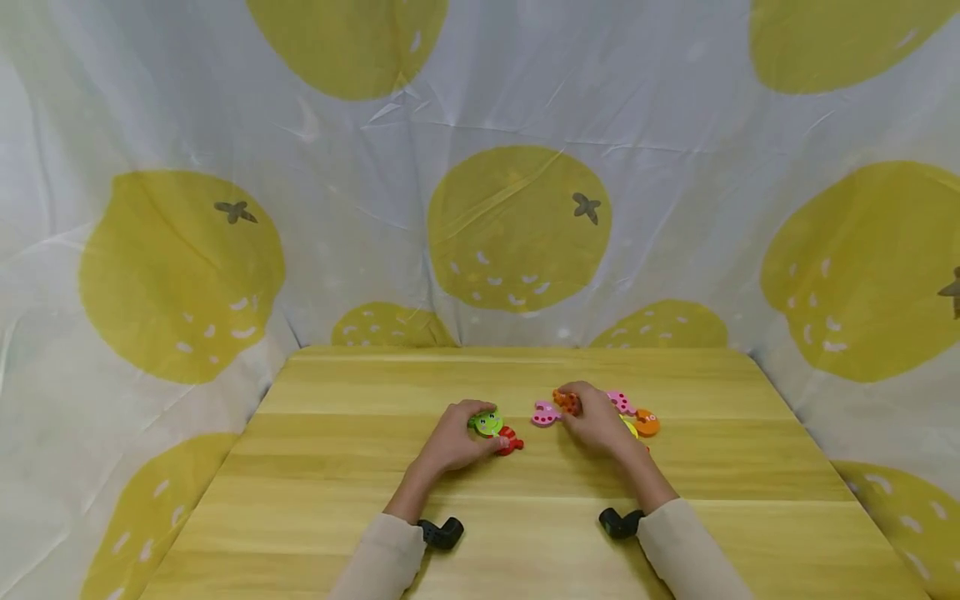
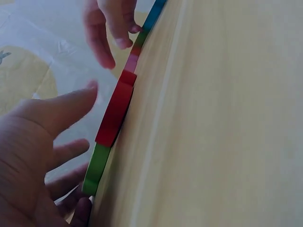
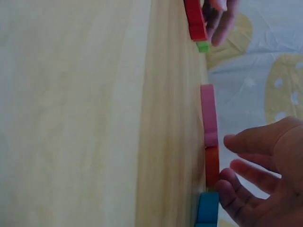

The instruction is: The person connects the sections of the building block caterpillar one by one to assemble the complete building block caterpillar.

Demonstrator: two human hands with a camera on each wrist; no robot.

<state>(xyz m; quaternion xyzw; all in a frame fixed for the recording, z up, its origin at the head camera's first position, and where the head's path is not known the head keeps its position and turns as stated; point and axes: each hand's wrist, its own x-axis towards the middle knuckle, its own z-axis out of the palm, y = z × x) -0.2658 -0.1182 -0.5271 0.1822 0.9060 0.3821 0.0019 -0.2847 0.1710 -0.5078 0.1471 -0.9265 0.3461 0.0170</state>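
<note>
My left hand (image 1: 456, 439) curves loosely around a green puzzle piece with a smiling face (image 1: 489, 422) and a red piece (image 1: 512, 442) joined to it. In the left wrist view the thumb stands off the red piece (image 2: 115, 113), while the fingers lie by the green edge (image 2: 96, 168). At the right, my other hand (image 1: 597, 423) hovers over an orange spotted piece (image 1: 566, 402) beside a pink spotted one (image 1: 545, 413). The right wrist view has its thumb apart from the pink piece (image 3: 209, 116), fingertips close to the orange edge (image 3: 212, 165).
Behind the right hand lie another pink spotted piece (image 1: 618, 402), a yellow piece (image 1: 632, 427) partly hidden, and an orange numbered piece (image 1: 647, 422). A blue piece (image 3: 207, 208) shows in the right wrist view. The wooden table (image 1: 360, 392) meets a lemon-print cloth (image 1: 517, 325) at the back.
</note>
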